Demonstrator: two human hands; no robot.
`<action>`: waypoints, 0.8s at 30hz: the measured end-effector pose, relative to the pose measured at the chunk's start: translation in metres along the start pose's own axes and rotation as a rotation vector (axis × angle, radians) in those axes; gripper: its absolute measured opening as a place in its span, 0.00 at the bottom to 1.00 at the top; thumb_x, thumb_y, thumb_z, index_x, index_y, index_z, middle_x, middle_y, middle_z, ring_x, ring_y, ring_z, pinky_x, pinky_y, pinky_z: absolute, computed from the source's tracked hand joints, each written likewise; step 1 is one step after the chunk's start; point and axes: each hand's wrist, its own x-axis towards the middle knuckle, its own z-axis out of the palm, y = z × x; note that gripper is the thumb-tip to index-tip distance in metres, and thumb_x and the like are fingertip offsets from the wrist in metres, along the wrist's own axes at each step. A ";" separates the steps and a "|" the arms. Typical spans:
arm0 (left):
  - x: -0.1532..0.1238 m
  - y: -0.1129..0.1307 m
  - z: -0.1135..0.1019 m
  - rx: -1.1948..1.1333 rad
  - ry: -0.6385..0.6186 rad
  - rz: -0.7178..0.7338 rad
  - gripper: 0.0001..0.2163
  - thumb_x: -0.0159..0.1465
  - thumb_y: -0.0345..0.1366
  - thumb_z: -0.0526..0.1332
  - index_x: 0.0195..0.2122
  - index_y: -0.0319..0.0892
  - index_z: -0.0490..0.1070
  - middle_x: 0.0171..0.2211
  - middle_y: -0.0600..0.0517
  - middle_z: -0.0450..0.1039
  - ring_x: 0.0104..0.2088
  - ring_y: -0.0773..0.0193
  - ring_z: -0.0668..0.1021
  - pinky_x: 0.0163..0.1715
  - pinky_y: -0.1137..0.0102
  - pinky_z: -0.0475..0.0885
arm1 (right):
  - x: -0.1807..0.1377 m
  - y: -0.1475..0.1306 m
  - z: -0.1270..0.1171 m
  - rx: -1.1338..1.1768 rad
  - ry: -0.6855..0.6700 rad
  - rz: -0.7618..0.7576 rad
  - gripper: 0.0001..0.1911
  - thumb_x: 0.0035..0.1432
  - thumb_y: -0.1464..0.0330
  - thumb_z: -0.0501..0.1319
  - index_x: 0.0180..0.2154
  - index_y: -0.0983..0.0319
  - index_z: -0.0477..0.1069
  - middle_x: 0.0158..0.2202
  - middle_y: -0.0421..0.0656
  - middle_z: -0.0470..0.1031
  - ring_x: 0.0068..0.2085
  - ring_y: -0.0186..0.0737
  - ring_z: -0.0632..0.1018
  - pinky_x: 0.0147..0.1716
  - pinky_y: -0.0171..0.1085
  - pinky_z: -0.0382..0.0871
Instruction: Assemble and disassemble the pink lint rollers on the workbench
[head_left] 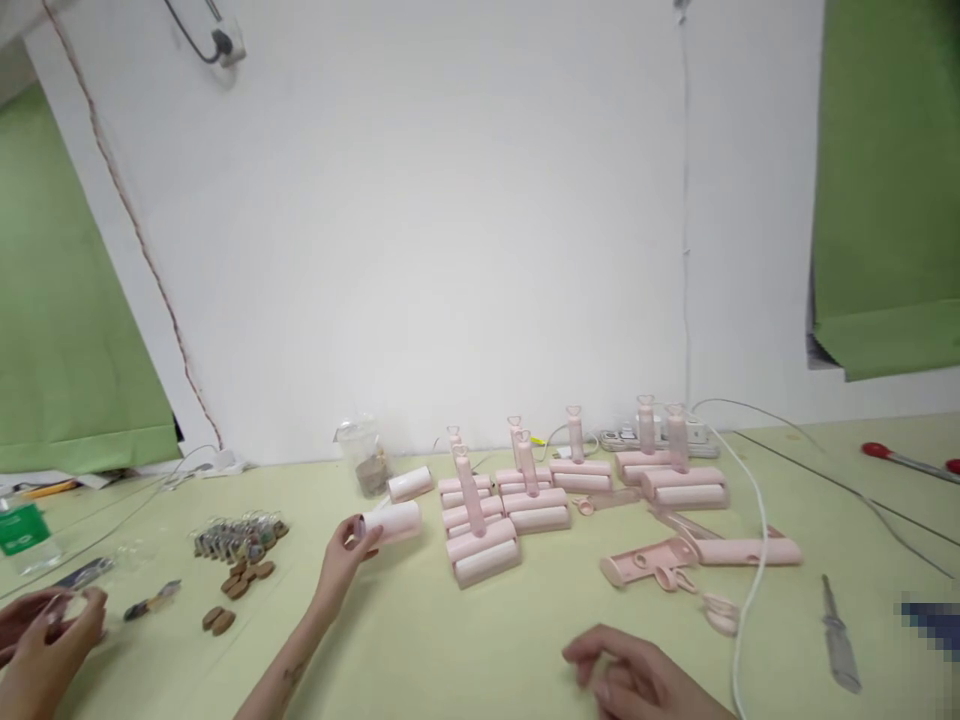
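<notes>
My left hand [352,550] is closed on the near end of a white lint roller refill [400,522], held just over the table. A second white refill [410,484] lies behind it. To the right stand several pink lint rollers [484,552] with upright translucent handles. My right hand [626,672] hovers low at the front, its fingers loosely bent and apart, with nothing visible in them. Beyond it are an opened pink roller shell [649,562], a longer pink cover piece [750,550] and small pink parts [721,612].
At the left edge, a co-worker's hands [56,630] hold something small. Keychain-like pieces [240,535] and brown discs [223,620] lie nearby. A white cable [759,580] crosses the right side, beside a screwdriver [838,640]. A clear plastic bag [365,455] stands near the wall.
</notes>
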 end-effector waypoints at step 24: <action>-0.069 0.131 0.170 -0.039 -0.798 -0.100 0.21 0.48 0.56 0.58 0.22 0.40 0.66 0.13 0.55 0.62 0.11 0.68 0.65 0.07 0.75 0.60 | 0.024 -0.028 -0.015 1.313 -0.054 0.415 0.26 0.49 0.53 0.56 0.42 0.67 0.65 0.34 0.48 0.74 0.42 0.39 0.73 0.40 0.35 0.67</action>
